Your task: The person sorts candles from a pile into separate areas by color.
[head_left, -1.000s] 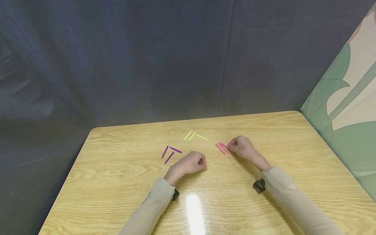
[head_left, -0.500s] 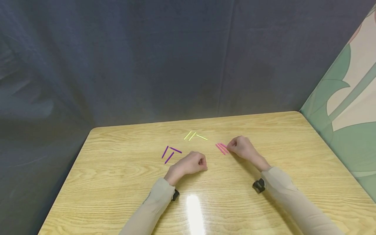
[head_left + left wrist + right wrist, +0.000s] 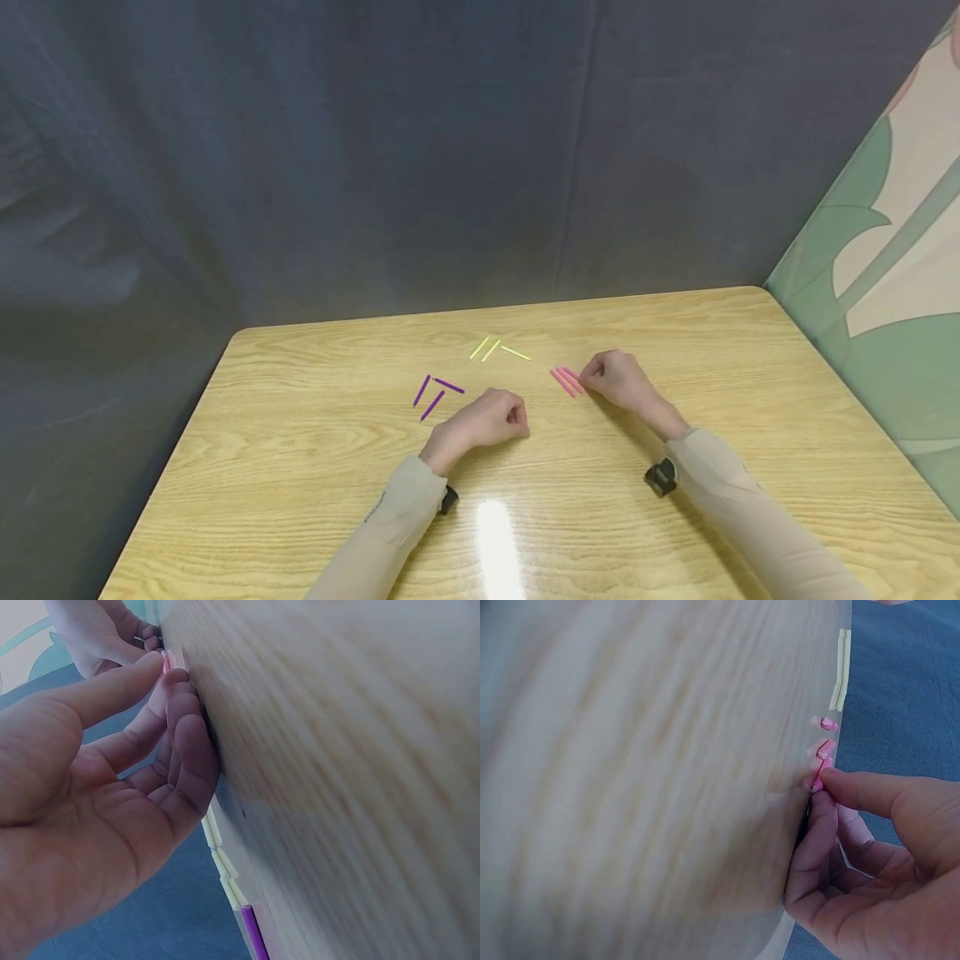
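Note:
Three thin pink sticks [image 3: 564, 382] lie side by side, slanting, on the wooden table. My right hand [image 3: 617, 380] pinches the end of the rightmost pink stick [image 3: 819, 778] between thumb and index finger, close to the tabletop. To the left and nearer me, my left hand [image 3: 483, 417] rests on its side on the table, fingers loosely curled, with nothing in them. Purple sticks [image 3: 432, 406] lie to the left of that hand, two slanting and one across. Farther back are three yellow sticks [image 3: 491, 350], two parallel and one angled away.
The pale wooden table [image 3: 300, 467] ends at a dark blue curtain [image 3: 412, 167] behind. A patterned green and cream panel [image 3: 900, 350] stands along the right side. Black wrist cameras sit under both cuffs. Light glares off the tabletop near the front.

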{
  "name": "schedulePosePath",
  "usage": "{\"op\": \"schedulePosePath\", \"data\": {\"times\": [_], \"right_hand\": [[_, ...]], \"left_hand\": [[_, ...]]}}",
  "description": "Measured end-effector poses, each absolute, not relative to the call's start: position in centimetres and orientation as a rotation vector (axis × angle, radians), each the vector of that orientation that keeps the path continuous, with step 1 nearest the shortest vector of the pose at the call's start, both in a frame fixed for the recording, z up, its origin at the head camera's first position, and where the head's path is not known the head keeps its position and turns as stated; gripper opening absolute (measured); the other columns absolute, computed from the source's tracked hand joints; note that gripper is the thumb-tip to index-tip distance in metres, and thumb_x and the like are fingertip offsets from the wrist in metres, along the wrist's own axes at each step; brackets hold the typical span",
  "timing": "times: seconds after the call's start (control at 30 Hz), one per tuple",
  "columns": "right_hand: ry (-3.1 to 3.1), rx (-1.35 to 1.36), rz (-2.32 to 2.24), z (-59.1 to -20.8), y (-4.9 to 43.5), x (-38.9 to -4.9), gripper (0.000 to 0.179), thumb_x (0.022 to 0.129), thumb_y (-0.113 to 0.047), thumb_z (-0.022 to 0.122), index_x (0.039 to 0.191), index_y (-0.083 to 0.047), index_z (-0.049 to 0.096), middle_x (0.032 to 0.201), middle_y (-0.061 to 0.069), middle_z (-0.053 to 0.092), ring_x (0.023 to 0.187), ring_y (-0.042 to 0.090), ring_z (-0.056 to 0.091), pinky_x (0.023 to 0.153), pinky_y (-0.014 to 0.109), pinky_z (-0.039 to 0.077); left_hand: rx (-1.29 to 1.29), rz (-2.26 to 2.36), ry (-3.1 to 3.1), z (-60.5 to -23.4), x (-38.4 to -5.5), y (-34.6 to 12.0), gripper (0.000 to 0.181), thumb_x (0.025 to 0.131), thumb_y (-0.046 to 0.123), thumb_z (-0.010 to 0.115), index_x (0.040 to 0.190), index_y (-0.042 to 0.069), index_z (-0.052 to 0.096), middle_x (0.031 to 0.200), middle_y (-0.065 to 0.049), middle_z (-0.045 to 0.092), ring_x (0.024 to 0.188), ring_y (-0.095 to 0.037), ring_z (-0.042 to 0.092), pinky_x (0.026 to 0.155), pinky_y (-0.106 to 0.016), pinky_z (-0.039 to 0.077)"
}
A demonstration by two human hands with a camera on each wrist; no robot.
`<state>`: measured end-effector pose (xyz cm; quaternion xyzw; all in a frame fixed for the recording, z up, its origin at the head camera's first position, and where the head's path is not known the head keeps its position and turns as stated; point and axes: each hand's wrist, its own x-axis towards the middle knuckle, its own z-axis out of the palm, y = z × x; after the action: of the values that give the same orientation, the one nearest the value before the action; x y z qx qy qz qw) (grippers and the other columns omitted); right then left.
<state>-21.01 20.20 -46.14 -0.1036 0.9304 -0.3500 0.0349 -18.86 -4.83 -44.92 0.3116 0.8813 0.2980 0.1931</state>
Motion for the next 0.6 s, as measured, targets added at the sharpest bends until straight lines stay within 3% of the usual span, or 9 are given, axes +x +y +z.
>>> {"op": "schedulePosePath", "data": {"times": [0.6], "right_hand": [[2.862,-0.316,-1.115,-45.96,20.35,-20.82,0.008,0.088,-0.004,0.066,0.083,0.002,0.068,0.076,0.007,0.066,0.059,0.014,0.049,0.056,0.028,0.041]], "left_hand": [[0.869,0.857,2.458,-44.86,-18.8,-4.9,0.017,0.091,0.014,0.067,0.075,0.011,0.061,0.064,0.006,0.048,0.058,-0.006,0.04,0.058,-0.02,0.036]]}}
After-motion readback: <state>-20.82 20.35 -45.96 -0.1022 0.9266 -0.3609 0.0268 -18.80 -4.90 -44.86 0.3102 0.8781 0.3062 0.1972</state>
